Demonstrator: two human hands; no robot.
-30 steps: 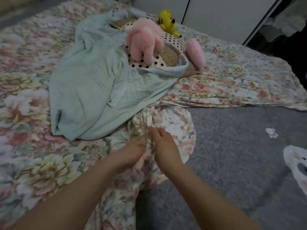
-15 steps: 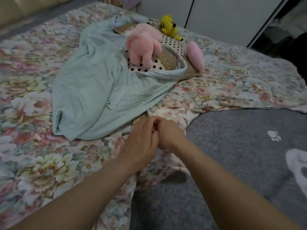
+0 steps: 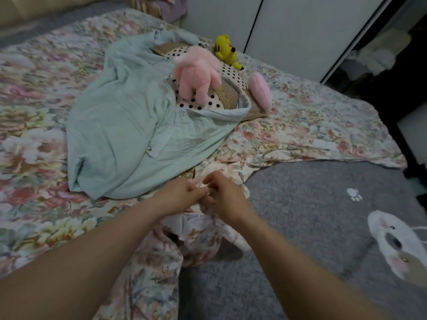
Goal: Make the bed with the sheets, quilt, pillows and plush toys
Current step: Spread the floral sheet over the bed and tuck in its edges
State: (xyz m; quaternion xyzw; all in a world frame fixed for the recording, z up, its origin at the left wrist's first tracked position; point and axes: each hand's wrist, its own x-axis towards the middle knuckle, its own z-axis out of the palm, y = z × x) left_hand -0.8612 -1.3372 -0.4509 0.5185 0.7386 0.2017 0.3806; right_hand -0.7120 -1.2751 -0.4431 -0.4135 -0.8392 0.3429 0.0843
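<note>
A floral quilt (image 3: 41, 172) covers the left and far side of the bed, its bunched corner folded back in front of me. My left hand (image 3: 179, 196) and my right hand (image 3: 225, 200) meet at that corner, and both pinch the floral fabric. On the quilt lies a crumpled pale green sheet (image 3: 120, 135). Beyond it a polka-dot pillow (image 3: 227, 78) carries a pink plush toy (image 3: 196, 72). A yellow plush toy (image 3: 225, 50) sits behind it, and a pink plush piece (image 3: 260, 91) lies to its right.
The grey sheet (image 3: 312, 204) with a white animal print (image 3: 397, 243) is bare on the right. White wardrobe doors (image 3: 288, 26) stand past the far edge of the bed. A dark gap lies at the far right.
My hands, holding the quilt corner, moved away from me and closed together; now they sit slightly apart, still on the bunched fabric. The camera view shifted a little.
</note>
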